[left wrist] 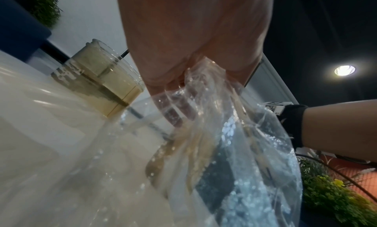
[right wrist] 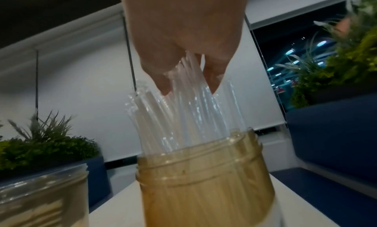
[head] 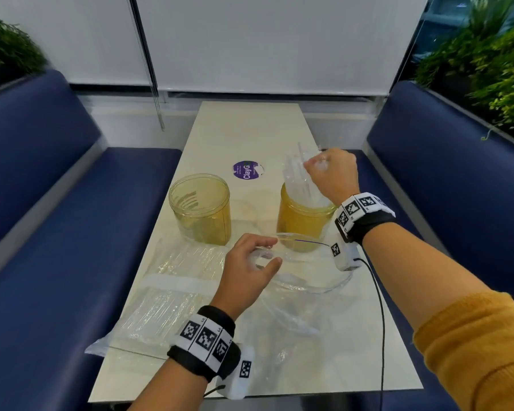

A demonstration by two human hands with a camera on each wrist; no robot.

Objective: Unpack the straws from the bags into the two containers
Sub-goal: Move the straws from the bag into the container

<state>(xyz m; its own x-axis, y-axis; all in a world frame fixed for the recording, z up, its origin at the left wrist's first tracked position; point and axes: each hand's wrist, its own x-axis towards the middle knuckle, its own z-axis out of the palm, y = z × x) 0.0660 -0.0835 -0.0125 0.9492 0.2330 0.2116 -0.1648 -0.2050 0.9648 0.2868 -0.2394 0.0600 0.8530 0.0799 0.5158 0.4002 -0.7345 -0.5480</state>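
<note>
Right hand [head: 334, 173] above the right-side yellow-tinted clear plastic jar [head: 303, 223], fingers curled round the tops of a bundle of clear wrapped straws [head: 301, 179] — their lower ends stand inside that jar. Left hand [head: 247, 274] pinches the crumpled clear plastic bag [head: 306, 280], just in front of both jars. Second yellow-tinted jar [head: 201, 207] to the left holds only a few straws. Another bag of straws [head: 163, 295] lies flat on the pale table [head: 250, 126], near left.

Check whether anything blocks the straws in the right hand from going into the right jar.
Nothing visible does. The right hand holds the straws with their lower ends already inside the open right jar. The left jar stands apart to the side.
</note>
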